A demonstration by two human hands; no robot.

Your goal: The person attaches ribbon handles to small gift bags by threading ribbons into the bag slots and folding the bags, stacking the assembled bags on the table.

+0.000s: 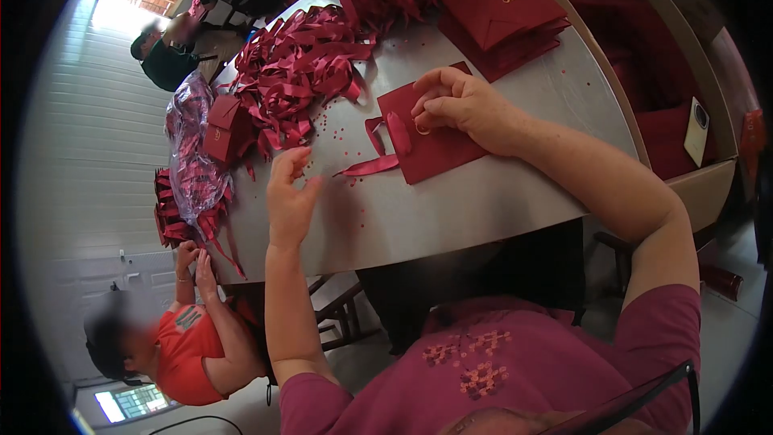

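Observation:
A dark red paper gift bag [443, 153] lies flat on the metal table in front of me, with a loop of red ribbon [372, 167] trailing off its left side. Over the bag, my right hand [463, 109] has its fingers curled into a pinch near the gold mark. What sits between those fingertips, if anything, is hidden. My left hand [291, 197] hovers left of the ribbon, fingers bent and thumb apart, holding nothing that I can see. Small red dots are scattered on the tabletop between the hands.
A heap of red ribbons [298, 68] covers the table's far left. Stacked red bags [503, 16] lie at the back right, beside a cardboard box [708, 173] with a phone [696, 130] on its edge. A co-worker in an orange shirt [193, 346] sits at left, near plastic-wrapped bags [193, 153].

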